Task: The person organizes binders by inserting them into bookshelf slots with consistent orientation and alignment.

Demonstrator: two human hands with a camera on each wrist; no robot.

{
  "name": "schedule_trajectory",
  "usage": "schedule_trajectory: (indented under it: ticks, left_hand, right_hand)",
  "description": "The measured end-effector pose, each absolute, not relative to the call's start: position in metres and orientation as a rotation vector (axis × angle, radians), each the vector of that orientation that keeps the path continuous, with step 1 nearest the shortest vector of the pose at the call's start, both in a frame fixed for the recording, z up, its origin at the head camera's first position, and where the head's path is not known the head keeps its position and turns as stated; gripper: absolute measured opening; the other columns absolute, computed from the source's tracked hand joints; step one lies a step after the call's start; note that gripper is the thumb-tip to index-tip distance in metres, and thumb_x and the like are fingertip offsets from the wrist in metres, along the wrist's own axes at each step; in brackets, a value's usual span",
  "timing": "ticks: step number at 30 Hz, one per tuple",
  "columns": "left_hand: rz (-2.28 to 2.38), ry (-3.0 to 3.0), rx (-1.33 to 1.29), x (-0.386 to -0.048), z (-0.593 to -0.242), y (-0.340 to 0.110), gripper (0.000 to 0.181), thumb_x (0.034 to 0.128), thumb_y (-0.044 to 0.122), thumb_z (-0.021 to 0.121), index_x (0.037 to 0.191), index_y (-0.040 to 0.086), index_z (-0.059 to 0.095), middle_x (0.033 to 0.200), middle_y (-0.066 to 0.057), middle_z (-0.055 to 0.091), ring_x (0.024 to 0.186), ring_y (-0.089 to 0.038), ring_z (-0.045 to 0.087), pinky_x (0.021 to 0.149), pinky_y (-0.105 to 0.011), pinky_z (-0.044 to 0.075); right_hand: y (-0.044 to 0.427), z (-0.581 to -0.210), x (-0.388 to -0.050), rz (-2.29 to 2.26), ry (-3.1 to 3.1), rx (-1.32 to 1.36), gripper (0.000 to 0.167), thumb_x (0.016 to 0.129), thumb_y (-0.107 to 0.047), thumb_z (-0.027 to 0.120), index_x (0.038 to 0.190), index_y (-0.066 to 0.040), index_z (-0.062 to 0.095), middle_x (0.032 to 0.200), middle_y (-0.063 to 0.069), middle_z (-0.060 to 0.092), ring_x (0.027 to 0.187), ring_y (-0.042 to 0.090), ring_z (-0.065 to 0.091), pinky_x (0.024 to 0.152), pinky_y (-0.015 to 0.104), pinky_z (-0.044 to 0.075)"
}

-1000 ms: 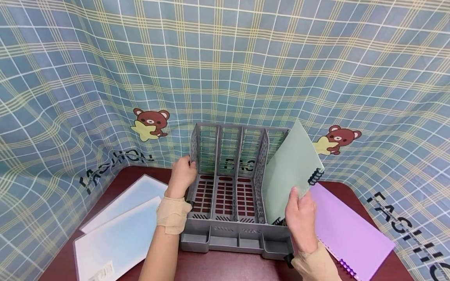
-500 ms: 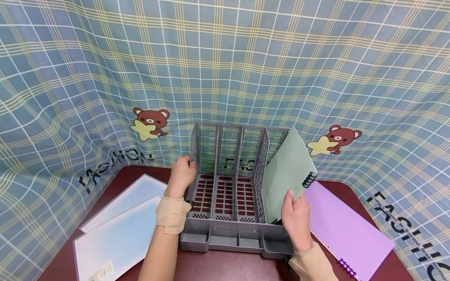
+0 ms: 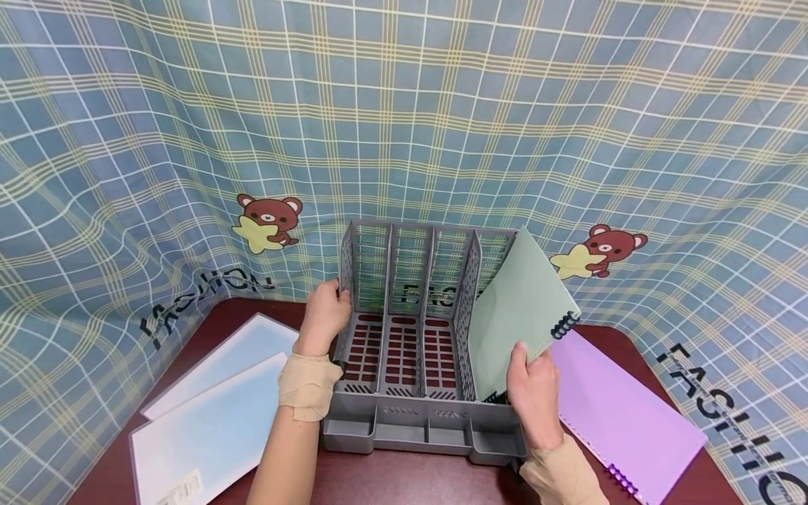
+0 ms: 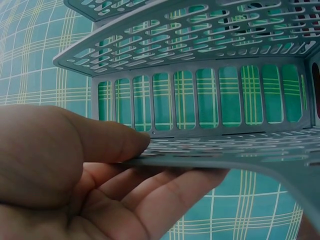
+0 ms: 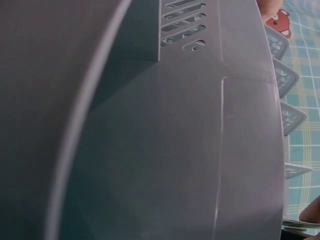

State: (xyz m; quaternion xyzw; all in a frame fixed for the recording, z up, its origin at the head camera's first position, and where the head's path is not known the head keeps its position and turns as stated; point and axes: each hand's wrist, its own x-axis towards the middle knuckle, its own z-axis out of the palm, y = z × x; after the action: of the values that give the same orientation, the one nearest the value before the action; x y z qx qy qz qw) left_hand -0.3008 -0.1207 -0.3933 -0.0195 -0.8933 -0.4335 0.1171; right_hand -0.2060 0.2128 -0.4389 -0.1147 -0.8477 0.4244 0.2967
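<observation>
– Holding what, in the head view?

– Right hand (image 3: 533,396) grips the green notebook (image 3: 520,315) by its lower right edge, thumb on the cover. Notebook sits tilted at the rightmost slot (image 3: 489,256) of the grey rack (image 3: 416,405), beside the divider (image 3: 467,322). How deep it goes, can't tell.

– Other side?

– Left hand (image 3: 325,315) pinches the rack's left side wall (image 3: 347,259).

– Handling?

– Notebook: light, I'd judge. Bendy cover, slightly slippery, not fragile. Black coils (image 3: 564,325) could snag on the rack. Hold the edge between the coils; that keeps the sheet from folding. Rack looks like stiff, light plastic, may skid if bumped, so the side wall is a sensible brace point.

– Counts?

– One rack: four slots, four front bins (image 3: 449,436). One green notebook. One purple notebook (image 3: 631,414), flat on the table (image 3: 379,484), right side. Two pale blue folders (image 3: 208,421), overlapping, left side. Two printed bears (image 3: 271,219) on the curtain (image 3: 404,105).

– Left wrist view?

– Confirms the pinch: thumb on one face of the wall, fingers behind the other.

– Right wrist?

– Mostly rack front. Fingertip (image 5: 311,212) at the lower right border, by a sliver of the notebook. Grip can't be read from this one.
</observation>
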Motion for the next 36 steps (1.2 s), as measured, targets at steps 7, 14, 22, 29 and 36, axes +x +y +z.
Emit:
schedule_trajectory:
  ticks: [7,14,22,29,36]
  left_hand:
    - [-1.274,-2.615,-0.050,-0.301,-0.393,-0.120,0.027,0.1101,0.013,0.046,0.118,-0.005,0.063,0.072,-0.013,0.048,0.049,-0.019,0.040,0.048,-0.033,0.038]
    - [-1.269,-2.627,-0.036,-0.303,-0.393,-0.120,0.026,0.1087,0.013,0.048,0.119,-0.006,0.063,0.074,-0.013,0.051,0.049,-0.018,0.040,0.049,-0.032,0.037]
    - [-1.345,-2.623,-0.013,-0.301,-0.390,-0.121,0.049,0.1069,0.017,0.051,0.151,-0.004,0.047,0.120,-0.028,0.066,0.053,-0.017,0.047,0.052,-0.032,0.041]
    - [-1.359,-2.606,-0.025,-0.294,-0.379,-0.122,0.057,0.1054,0.019,0.051,0.156,-0.004,0.039,0.140,-0.029,0.058,0.070,-0.030,0.065,0.058,-0.036,0.047]
    - [-1.391,-2.586,-0.031,-0.282,-0.364,-0.124,0.059,0.1066,0.023,0.049,0.160,0.003,0.034,0.153,-0.026,0.048,0.115,-0.044,0.065,0.073,-0.046,0.054]
  right_hand:
    - [0.212,-0.436,-0.204,1.139,-2.268,-0.307,0.033,0.106,-0.029,0.049,0.106,0.002,0.059,0.105,0.030,0.066,0.106,0.050,0.064,0.088,0.064,0.046]
    - [0.213,-0.436,-0.204,1.183,-2.254,-0.315,0.028,0.104,-0.027,0.053,0.105,-0.001,0.063,0.110,0.025,0.067,0.111,0.045,0.063,0.093,0.060,0.045]
    - [0.215,-0.433,-0.200,1.212,-2.252,-0.317,0.023,0.100,-0.021,0.058,0.111,-0.002,0.062,0.111,0.022,0.066,0.109,0.038,0.061,0.094,0.054,0.045]
    - [0.217,-0.409,-0.180,1.308,-2.205,-0.377,0.060,0.092,-0.016,0.063,0.148,-0.015,0.040,0.130,0.017,0.064,0.118,0.031,0.060,0.094,0.041,0.046]
    - [0.227,-0.382,-0.166,1.516,-2.000,-0.253,0.086,0.094,-0.007,0.058,0.164,-0.036,0.017,0.157,0.010,0.049,0.136,0.023,0.056,0.098,0.011,0.046]
